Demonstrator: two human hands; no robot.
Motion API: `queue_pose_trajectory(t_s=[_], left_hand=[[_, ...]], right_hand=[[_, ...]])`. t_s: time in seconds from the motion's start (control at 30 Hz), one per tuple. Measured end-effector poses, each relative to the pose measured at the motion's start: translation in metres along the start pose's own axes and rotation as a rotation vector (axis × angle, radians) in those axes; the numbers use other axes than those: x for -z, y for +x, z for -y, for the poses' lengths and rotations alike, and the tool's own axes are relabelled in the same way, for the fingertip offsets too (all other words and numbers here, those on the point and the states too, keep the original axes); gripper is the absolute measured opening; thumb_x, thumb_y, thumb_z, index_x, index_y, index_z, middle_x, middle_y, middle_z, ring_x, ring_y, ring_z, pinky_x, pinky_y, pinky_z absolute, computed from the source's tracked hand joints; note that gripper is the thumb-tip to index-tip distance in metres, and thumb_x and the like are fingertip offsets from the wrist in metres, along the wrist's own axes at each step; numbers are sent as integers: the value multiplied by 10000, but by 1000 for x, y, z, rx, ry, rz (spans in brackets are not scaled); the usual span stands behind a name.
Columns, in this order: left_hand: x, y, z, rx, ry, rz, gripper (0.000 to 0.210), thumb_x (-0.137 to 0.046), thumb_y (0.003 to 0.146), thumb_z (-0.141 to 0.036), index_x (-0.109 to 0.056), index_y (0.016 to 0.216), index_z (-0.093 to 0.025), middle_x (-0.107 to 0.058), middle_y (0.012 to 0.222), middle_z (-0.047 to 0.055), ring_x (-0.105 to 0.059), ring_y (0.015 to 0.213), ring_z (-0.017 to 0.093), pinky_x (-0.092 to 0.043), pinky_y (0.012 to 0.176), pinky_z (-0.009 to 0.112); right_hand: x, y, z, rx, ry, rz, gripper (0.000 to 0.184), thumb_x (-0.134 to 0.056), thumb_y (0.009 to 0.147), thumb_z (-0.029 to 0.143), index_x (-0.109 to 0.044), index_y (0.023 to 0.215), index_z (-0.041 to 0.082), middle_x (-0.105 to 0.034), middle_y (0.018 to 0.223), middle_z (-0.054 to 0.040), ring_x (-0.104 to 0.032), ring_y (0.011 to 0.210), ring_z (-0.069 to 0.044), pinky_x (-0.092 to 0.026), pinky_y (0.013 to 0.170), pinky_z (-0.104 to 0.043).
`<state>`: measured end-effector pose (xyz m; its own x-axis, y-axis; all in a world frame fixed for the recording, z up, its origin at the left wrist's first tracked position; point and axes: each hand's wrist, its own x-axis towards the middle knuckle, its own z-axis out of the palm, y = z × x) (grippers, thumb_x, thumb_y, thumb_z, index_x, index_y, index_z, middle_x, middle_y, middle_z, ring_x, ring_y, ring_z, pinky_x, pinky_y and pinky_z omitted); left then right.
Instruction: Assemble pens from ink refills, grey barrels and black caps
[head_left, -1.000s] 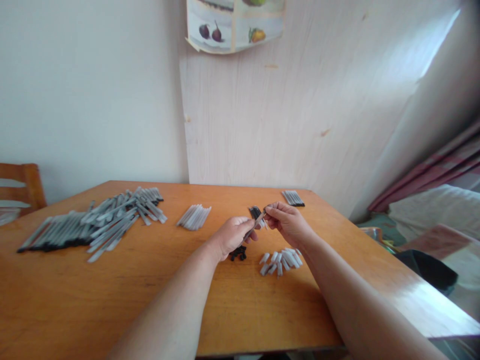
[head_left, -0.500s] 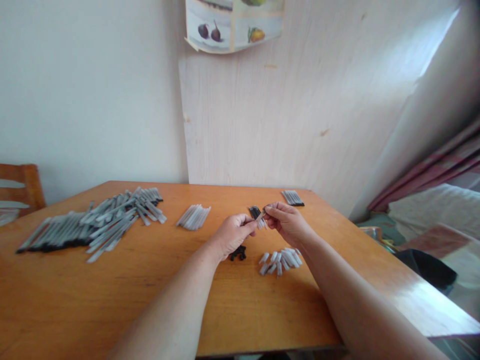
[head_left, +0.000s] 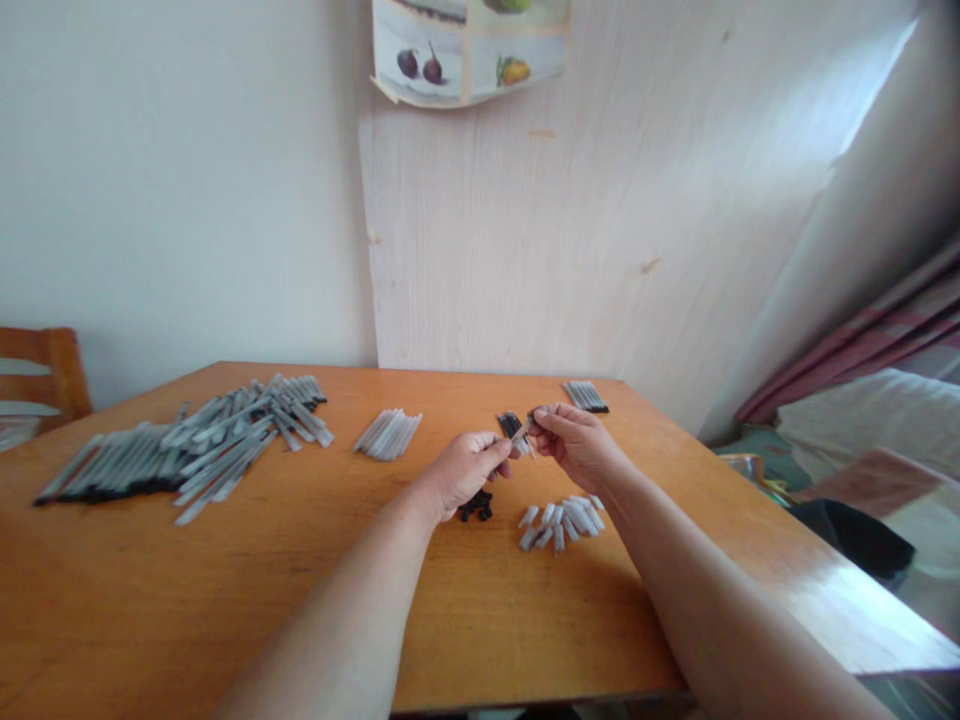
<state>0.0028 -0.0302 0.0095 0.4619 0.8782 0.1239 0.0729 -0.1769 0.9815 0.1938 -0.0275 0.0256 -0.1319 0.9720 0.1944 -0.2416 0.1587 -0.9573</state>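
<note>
My left hand [head_left: 474, 466] pinches the pale lower end of a slim pen-like tube [head_left: 522, 431], held above the table. The fingers of my right hand [head_left: 571, 436] close on its dark upper end, and their tips cover part of it. Just behind the hands lie several thin black-and-white sticks [head_left: 513, 424], partly hidden. Below my left hand sits a small heap of black plugs or caps [head_left: 477, 508]. A pile of short whitish tubes [head_left: 561, 522] rests beneath my right hand.
On the wooden table [head_left: 315, 590], a row of longer white tubes [head_left: 388, 434] lies left of the hands. Farther left is a big pile of grey tubes with black ends [head_left: 217, 435]. A small row of similar tubes [head_left: 585, 396] lies at the back right.
My right fingertips have shifted slightly right and cover more of the tube's dark end. My left hand has hardly moved. The piles are unchanged.
</note>
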Motion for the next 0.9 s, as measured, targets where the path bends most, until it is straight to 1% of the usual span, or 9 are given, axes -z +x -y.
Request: queue_pose_trajectory(t_s=[0.2, 0.3, 0.43, 0.7, 0.9], left_hand=[[-2, -1, -3, -11, 37, -37, 373, -571, 799, -493, -657, 864, -136, -636, 727, 47, -542, 690, 134, -396, 688, 264], [-3, -2, -3, -19, 73, -61, 351, -576, 797, -481, -653, 833, -141, -643, 734, 44, -547, 701, 137, -384, 682, 263], [-4, -3, -3, -35, 114, -90, 325, -600, 776, -467, -636, 761, -144, -635, 713, 31, -520, 669, 126, -369, 661, 257], [-4, -1, 2, -49, 145, -112, 307, -618, 759, -452, -619, 764, -145, -623, 717, 20, -499, 655, 120, -354, 631, 243], [-5, -1, 0, -24, 117, -111, 325, -646, 728, -463, -619, 749, -139, -606, 677, 15, -458, 604, 107, -337, 592, 233]], right_hand=[[1, 1, -2, 5, -30, 0, 273, -739, 701, 397, -614, 763, 162, -624, 684, -16, -470, 525, -78, -341, 506, -233], [2, 2, -3, 1, -20, 16, 269, -740, 704, 387, -615, 773, 159, -623, 682, -13, -477, 528, -76, -340, 505, -227], [3, 2, -5, 5, -15, 30, 258, -737, 710, 371, -615, 765, 150, -621, 682, -14, -481, 526, -70, -338, 497, -219], [1, 2, -3, -13, -51, 8, 289, -746, 692, 397, -599, 751, 155, -620, 659, -13, -478, 510, -74, -343, 486, -224], [-3, 0, -2, 3, -66, -16, 291, -741, 691, 403, -588, 722, 158, -598, 637, -5, -469, 512, -74, -345, 488, -223]])
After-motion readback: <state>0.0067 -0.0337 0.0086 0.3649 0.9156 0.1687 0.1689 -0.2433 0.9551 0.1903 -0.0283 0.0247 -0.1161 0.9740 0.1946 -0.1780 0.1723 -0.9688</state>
